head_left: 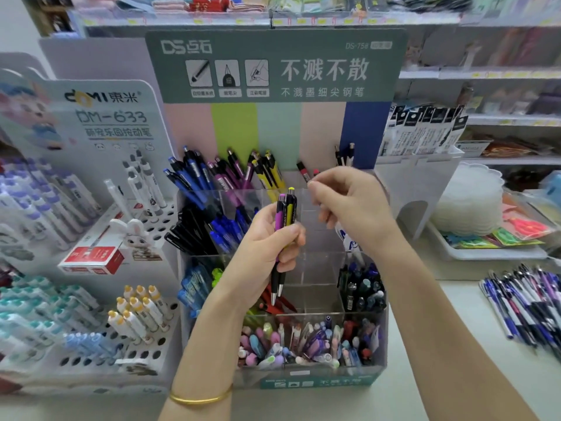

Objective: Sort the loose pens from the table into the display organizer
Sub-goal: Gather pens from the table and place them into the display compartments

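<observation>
1. Head view: left hand (267, 238) holds two pens upright over the display organizer (303, 381), fingers closed around the purple pen (280, 220) and the yellow pen (290, 217), tips down, clickers up
2. Right hand (349, 205) hovers just beside the clicker ends, thumb and forefinger pinched together, holding nothing I can make out (no contact with either pen)
3. Loose pens (528, 302) lie in a heap on the table (473, 354) at far right, well apart from both hands
4. Judgement: step in hand is splitting the pair by colour. Pinch one clicker end, draw it straight up, keep the left grip firm on the other
5. Purple pens in back row (226, 177) and yellow pens in back row (268, 171) are the likely matching slots; lower tip-first
</observation>
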A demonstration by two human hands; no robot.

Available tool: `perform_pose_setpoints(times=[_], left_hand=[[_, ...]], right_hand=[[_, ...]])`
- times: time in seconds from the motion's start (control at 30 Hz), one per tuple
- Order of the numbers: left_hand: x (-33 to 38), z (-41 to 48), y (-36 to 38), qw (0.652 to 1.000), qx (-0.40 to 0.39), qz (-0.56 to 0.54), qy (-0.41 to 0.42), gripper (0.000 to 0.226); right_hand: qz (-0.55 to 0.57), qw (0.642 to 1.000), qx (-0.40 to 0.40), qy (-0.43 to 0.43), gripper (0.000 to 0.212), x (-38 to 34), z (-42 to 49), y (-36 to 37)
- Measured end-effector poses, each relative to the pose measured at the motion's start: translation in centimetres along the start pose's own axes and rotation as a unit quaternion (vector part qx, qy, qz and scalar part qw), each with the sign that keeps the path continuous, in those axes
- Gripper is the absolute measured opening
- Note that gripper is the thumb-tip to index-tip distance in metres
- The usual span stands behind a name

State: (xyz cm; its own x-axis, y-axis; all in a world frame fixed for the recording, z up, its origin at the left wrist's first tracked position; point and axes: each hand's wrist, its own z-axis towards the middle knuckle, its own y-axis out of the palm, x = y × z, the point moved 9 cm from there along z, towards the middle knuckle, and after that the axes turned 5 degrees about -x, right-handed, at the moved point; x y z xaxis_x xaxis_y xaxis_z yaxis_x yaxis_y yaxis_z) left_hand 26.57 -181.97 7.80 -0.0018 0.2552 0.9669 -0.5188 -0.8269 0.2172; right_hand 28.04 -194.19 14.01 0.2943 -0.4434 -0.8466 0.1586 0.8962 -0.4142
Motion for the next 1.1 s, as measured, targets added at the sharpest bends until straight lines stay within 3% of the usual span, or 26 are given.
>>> perform_pose_setpoints(times=[0.13,0.23,0.37,0.47,0.6,0.8,0.9,0.97,1.1], left_hand=[[0.7,-0.5,-1.0,0.994,0.053,0.099,0.004,0.052],[1.3,-0.8,-0.8,0.978,0.068,0.197,0.021,0.063],[2.4,-1.1,-1.0,0.963,0.098,0.247,0.055,0.071],[2.9,-1.4,-1.7,0.960,0.122,0.244,0.067,0.069],[4.0,-1.5,-3.0,0.952,0.161,0.247,0.078,0.057],[4.7,-1.7,-4.3,0.948,0.178,0.252,0.085,0.043],[4.5,-1.6,-4.1,0.960,0.153,0.222,0.076,0.039],[4.4,-1.6,-4.0,0.971,0.139,0.179,0.071,0.036],[3.7,-1.0,-4.9,0.986,0.141,0.076,0.036,0.044]], right_hand=[[0.071,0.995,-0.064,0.028,0.017,-0.6,-1.1,2.5],[-0.012,0.998,-0.057,0.009,0.028,-1.2,-1.3,3.8],[-0.055,0.997,-0.055,-0.006,0.020,-1.7,-0.6,4.7],[0.004,0.996,-0.087,-0.015,0.003,-2.3,0.4,4.6],[0.068,0.990,-0.118,-0.021,0.020,-3.5,1.7,4.8],[0.064,0.990,-0.120,-0.031,0.008,-3.7,2.5,6.0],[0.080,0.990,-0.113,-0.038,0.017,-3.8,2.6,6.0],[0.140,0.977,-0.159,-0.020,0.023,-3.4,2.6,6.5],[0.298,0.898,-0.324,0.012,0.040,-3.1,1.8,8.0]])
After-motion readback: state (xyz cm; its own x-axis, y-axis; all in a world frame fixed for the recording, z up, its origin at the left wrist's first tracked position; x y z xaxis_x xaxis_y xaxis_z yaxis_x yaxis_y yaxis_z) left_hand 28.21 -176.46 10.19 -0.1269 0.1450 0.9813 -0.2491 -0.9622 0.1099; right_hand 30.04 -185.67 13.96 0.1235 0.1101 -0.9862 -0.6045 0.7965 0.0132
